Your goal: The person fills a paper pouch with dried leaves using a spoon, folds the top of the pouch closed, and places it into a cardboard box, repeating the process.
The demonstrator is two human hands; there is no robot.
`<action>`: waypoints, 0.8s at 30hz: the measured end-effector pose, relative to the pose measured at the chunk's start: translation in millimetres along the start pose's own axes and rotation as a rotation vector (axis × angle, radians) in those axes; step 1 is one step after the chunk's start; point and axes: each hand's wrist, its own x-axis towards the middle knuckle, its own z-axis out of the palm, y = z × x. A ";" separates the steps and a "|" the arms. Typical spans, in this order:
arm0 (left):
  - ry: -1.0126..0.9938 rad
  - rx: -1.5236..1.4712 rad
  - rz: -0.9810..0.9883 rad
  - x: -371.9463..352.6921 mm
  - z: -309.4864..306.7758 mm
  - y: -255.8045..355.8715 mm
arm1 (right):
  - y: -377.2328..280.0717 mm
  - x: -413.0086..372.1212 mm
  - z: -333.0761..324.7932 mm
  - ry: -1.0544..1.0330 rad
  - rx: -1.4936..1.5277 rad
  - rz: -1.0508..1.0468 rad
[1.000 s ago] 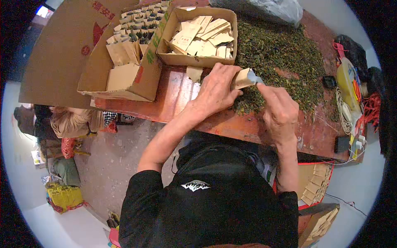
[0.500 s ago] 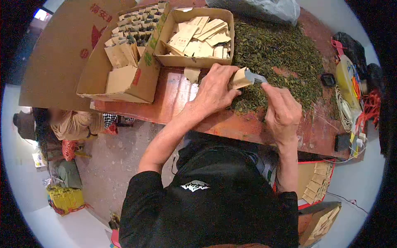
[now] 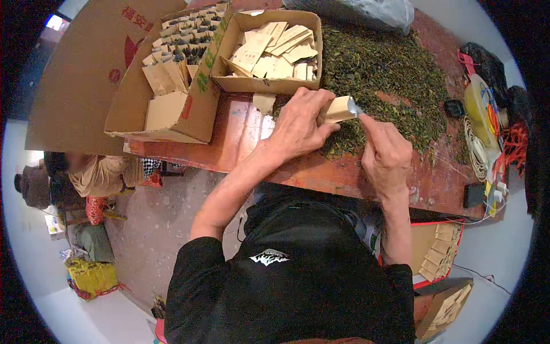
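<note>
My left hand (image 3: 303,117) is closed round a small tan paper packet (image 3: 339,110), holding it sideways above the table's front part with its mouth facing right. My right hand (image 3: 387,150) pinches the end of a small grey scoop (image 3: 356,109), most of which is hidden at or inside the packet's mouth. Just behind both hands spreads a large heap of dried green leaves (image 3: 389,74) that looks like loose tea. Close behind my left hand stands a cardboard box (image 3: 269,86) of flat paper packets (image 3: 252,51).
A longer box (image 3: 197,109) holds rows of upright packets (image 3: 186,40) with dark openings. A clear plastic bag (image 3: 366,11) lies at the back. Cords (image 3: 475,149) and a small black object (image 3: 454,108) are on the right. Another person (image 3: 106,172) is at the left, beyond the table (image 3: 240,132).
My right hand has moved slightly left towards the packet, and the grey scoop has gone further into its mouth. The packet has turned a little; my left hand stays nearly still.
</note>
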 end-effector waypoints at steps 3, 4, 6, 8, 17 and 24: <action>0.022 -0.026 0.020 0.7 3.1 0.2 | 1.0 -0.4 -0.1 -0.006 -0.002 0.003; 0.030 -0.034 0.028 0.9 3.9 0.3 | 1.5 -0.7 -0.2 -0.010 -0.005 0.005; 0.024 -0.018 0.043 2.2 3.1 1.4 | 4.4 -2.9 1.9 0.004 -0.005 -0.005; 0.017 -0.009 0.049 4.1 1.9 2.8 | 5.1 -3.5 2.5 0.008 -0.003 -0.008; 0.052 -0.022 0.067 9.7 10.7 2.4 | 5.6 -4.8 0.1 0.017 0.044 0.037; 0.063 -0.011 0.042 8.3 13.9 0.3 | 7.1 -6.2 -10.7 0.045 0.021 0.077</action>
